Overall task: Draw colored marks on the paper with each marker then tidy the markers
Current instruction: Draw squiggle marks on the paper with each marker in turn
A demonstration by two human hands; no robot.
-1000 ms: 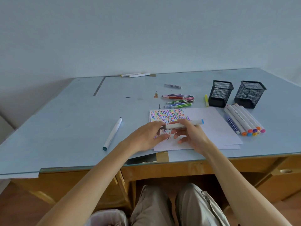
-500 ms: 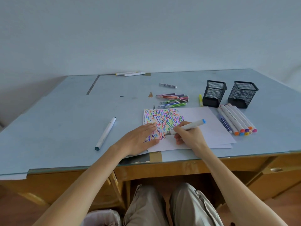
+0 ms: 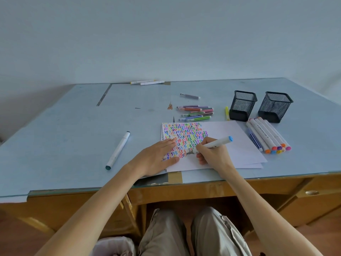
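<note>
White paper lies near the desk's front edge, its left half filled with rows of small colored zigzag marks. My right hand grips a white marker with a blue end cap, its tip down on the paper at the lower edge of the marks. My left hand lies flat on the paper's left side, fingers spread, holding nothing. A row of several thick white markers lies to the right of the paper. Several thin colored pens lie just beyond it.
Two black mesh pen cups stand at the right rear. A yellow highlighter lies beside the left cup. A lone white marker lies to the left, two more at the desk's back edge, one thin pen apart.
My hands separated from the marker held between them. The right hand turned it tip-down onto the paper; the left hand moved to lie flat on the sheet.
</note>
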